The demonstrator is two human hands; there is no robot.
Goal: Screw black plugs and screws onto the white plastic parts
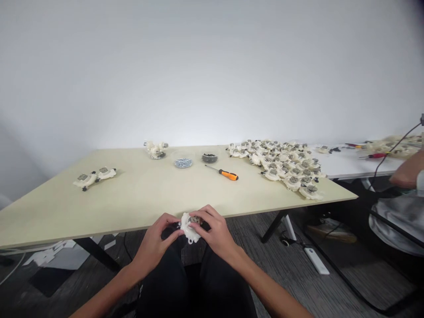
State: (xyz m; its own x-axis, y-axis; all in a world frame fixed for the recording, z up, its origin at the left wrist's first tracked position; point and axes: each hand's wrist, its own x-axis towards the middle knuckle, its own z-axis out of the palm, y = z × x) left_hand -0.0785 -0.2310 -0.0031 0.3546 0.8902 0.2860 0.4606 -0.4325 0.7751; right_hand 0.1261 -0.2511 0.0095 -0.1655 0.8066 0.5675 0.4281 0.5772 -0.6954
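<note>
Over my lap, just in front of the table's near edge, I hold a white plastic housing (189, 231) with a greyish round part on its right. My left hand (158, 236) pinches the housing's left side between thumb and fingers. From the right, my right hand (215, 230) grips it, with the fingers over the greyish part and the thumb across the front. Farther back on the table lies an orange and black screwdriver (228, 175). A clear dish of small silvery pieces (183, 162) stands beside a dish of black pieces (210, 157).
A large group of similar housings (285, 163) covers the table's right end. Two more housings (106, 173) lie at the left, and another cluster (155, 149) sits at the back. A second, white table (357, 165) adjoins on the right, where a person's arm (408, 170) shows.
</note>
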